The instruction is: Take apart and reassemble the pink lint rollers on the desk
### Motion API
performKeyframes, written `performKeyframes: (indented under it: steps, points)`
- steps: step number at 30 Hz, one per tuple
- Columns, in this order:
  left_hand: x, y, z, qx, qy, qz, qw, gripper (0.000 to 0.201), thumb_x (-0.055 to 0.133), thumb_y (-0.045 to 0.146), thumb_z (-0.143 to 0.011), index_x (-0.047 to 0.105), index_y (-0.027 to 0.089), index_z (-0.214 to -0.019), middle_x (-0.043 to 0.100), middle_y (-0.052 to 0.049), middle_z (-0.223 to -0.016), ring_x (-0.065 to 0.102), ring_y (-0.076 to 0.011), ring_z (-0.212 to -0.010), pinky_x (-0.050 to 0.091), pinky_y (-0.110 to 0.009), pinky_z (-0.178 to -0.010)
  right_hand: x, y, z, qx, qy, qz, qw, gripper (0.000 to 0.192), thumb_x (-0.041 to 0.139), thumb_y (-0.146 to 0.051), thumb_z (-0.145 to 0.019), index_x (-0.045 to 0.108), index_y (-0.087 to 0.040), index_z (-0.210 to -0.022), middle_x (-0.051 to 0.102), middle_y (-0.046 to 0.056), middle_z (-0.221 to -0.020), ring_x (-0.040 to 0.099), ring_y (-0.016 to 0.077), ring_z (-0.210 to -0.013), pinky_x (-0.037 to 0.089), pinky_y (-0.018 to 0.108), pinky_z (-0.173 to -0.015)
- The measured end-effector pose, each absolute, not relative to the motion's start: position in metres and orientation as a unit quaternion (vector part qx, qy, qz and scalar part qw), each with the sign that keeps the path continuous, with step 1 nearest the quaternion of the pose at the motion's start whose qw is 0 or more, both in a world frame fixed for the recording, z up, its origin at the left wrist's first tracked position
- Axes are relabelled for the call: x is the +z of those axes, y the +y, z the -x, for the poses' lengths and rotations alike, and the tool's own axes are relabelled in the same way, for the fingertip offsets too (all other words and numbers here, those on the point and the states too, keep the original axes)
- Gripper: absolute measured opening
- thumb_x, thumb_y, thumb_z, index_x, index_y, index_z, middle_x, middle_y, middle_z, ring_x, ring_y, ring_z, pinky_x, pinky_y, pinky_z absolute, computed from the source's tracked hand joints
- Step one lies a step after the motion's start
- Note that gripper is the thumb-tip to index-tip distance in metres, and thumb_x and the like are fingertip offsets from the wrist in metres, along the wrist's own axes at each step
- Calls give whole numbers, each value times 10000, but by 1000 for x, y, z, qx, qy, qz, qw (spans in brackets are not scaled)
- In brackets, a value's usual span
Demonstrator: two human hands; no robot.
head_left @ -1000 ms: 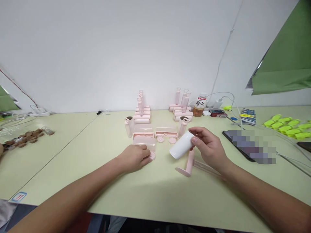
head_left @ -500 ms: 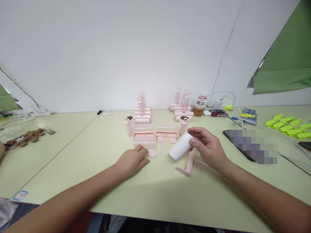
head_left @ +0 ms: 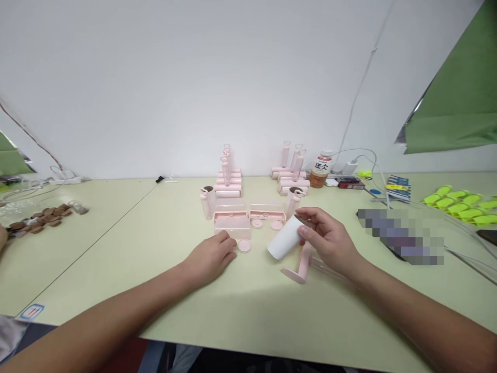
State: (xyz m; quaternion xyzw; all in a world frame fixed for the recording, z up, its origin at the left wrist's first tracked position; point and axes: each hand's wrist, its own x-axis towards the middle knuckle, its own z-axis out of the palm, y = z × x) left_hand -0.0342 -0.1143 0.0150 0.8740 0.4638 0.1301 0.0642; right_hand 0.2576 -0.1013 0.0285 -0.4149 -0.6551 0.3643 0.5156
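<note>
pale green tabletop (head_left: 116, 248) under a white wall, and we sit with both arms out over it. our right hand (head_left: 330, 241) has its fingers (head_left: 305, 233) curled round a white paper roll (head_left: 285, 238), held tilted just above the surface, open end toward us. just below it lies a pink handle piece (head_left: 298, 267), resting on the tabletop and partly under our palm. our left hand (head_left: 212, 256) lies palm down, fingers loosely spread and holding nothing, the tips just beside a small pink disc (head_left: 244, 245) and the low pink tray (head_left: 232, 224). behind stand stacked pink rollers (head_left: 227, 184) and a drink bottle (head_left: 319, 170), with a phone (head_left: 399, 235) to the right. we judge the grip on the roll is light and near one end, so it could slip out and roll into the loose pink parts; a careless left hand could also flick the disc away.
</note>
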Motion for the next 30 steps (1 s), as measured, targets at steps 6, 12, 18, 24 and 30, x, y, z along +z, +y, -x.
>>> performKeyframes:
  steps: [6, 12, 18, 24, 30]
  points:
    - [39, -133, 10, 207, 442, -869, 77, 355, 476, 425, -925, 533, 201, -1195, 641, -76, -1059, 619, -207, -891, 489, -315, -732, 27, -113, -241, 426, -685, 381, 451, 395, 666, -393, -826, 525, -244, -1164, 600, 58, -1009, 605, 171, -759, 533, 319, -647]
    - [59, -145, -13, 239, 403, -877, 112, 473, 580, 357, -834, 457, 220, -1270, 649, -66, -1082, 628, -218, -898, 488, -319, -729, 35, -141, -221, 471, -714, 334, 395, 410, 628, -383, -866, 434, -267, -1208, 645, 41, -906, 616, 164, -735, 508, 294, -638]
    - [64, -119, 46, 344, 616, -702, 96, 401, 622, 416, -779, 480, 227, -1103, 590, 34, -708, 583, -165, -609, 430, -266, -560, 68, -129, -257, 196, -820, 423, 333, 192, 541, -403, -888, 576, -218, -847, 618, 21, -745, 568, 158, -666, 437, 280, -622]
    - [48, -81, 91, 332, 706, -607, 152, 449, 635, 502, -739, 459, 234, -1054, 605, 8, -803, 602, -172, -645, 432, -270, -544, 68, -100, -304, 169, -813, 557, 16, 403, 519, -572, -838, 525, -211, -660, 563, 10, -608, 433, 146, -515, 257, 269, -471]
    - [31, -67, 90, 337, 690, -614, 183, 456, 634, 513, -725, 455, 240, -1043, 617, -37, -1039, 612, -163, -690, 463, -286, -568, 59, -96, -310, 222, -788, 566, -99, 335, 652, -513, -696, 505, -216, -652, 542, -2, -619, 410, 145, -529, 224, 269, -479]
